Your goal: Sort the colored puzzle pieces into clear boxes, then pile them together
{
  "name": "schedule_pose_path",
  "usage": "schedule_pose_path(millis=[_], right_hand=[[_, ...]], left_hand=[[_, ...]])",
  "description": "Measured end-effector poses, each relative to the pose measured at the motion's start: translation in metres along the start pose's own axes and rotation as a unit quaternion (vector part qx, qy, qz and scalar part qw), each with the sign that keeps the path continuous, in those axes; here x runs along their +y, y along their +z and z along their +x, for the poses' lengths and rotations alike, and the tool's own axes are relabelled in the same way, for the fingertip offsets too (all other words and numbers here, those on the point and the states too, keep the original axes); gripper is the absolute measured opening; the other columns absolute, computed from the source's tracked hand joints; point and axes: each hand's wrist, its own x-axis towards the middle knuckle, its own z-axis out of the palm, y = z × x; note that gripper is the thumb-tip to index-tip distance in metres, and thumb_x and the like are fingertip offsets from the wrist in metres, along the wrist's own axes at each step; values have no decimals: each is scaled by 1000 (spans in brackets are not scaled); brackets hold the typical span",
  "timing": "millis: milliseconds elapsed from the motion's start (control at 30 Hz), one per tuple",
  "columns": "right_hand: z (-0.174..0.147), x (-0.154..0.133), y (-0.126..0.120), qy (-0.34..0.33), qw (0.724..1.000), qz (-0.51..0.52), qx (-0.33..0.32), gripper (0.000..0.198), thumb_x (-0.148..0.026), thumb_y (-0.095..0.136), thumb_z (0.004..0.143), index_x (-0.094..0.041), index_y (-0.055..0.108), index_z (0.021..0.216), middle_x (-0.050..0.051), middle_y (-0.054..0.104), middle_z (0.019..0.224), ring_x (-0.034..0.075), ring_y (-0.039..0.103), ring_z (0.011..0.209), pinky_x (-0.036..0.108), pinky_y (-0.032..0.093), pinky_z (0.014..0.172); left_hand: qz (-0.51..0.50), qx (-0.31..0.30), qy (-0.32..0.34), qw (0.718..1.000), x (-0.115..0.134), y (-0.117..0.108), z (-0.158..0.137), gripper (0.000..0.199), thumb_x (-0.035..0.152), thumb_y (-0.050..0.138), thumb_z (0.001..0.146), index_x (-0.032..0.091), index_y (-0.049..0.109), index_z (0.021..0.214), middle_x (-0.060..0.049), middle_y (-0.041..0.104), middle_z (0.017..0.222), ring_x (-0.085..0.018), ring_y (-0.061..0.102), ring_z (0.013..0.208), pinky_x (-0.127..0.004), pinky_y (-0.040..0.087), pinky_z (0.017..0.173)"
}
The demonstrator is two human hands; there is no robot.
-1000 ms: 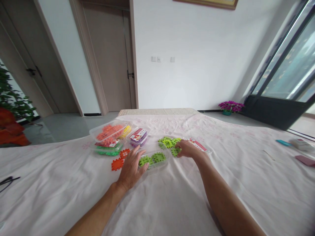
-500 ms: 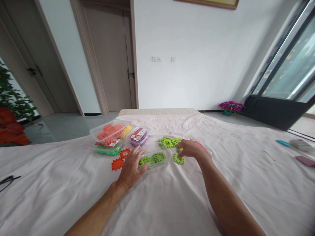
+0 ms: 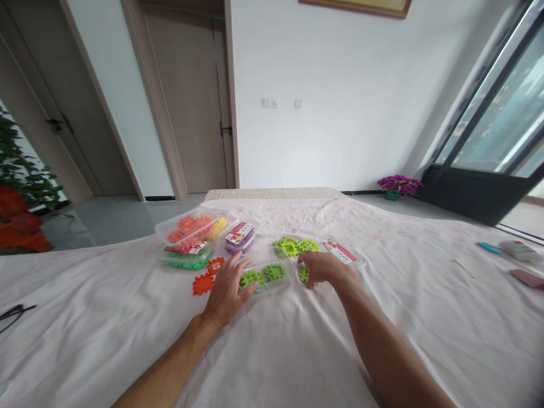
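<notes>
A clear plastic box (image 3: 272, 286) with light green interlocking pieces (image 3: 274, 272) in it lies on the cloth. My left hand (image 3: 226, 288) grips the box's left end, thumb along the near side and fingers at the back. My right hand (image 3: 323, 267) is just right of the box, its fingers bent down over a light green interlocking piece (image 3: 303, 275) and partly hiding it. Behind the box is a pile of more light green pieces (image 3: 295, 245). A clear lid with a red and white label (image 3: 340, 251) lies beyond my right wrist.
Orange-red pieces (image 3: 203, 284) lie left of my left hand. Behind them stand a stacked box of orange pieces (image 3: 189, 228), a box of green pieces (image 3: 187, 262) and a box with purple contents (image 3: 238, 237). A black cord-like item (image 3: 17, 310) lies far left.
My right hand has moved a little left and nearer, from above the loose green pieces onto one of them. More of the labelled lid shows. My left hand and the box have stayed put.
</notes>
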Motion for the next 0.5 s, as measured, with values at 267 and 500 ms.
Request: schedule_pose_path(millis=[267, 500], right_hand=[[6, 14, -5, -37, 976, 104, 189, 50, -23, 68, 71, -20, 60, 121, 10, 62, 114, 22, 62, 98, 30, 45, 84], [8, -31, -7, -210, 919, 211, 257, 52, -16, 70, 70, -21, 62, 122, 7, 62, 111, 19, 62, 96, 29, 47, 87]], left_hand=[[-14, -13, -4, 1000, -1, 1, -1, 55, 51, 50, 92, 19, 46, 136, -15, 40, 148, -31, 36, 138, -53, 32, 112], [-31, -8, 3, 999, -4, 6, -2, 69, 48, 51, 92, 20, 25, 149, -15, 34, 153, -30, 28, 143, -53, 29, 115]])
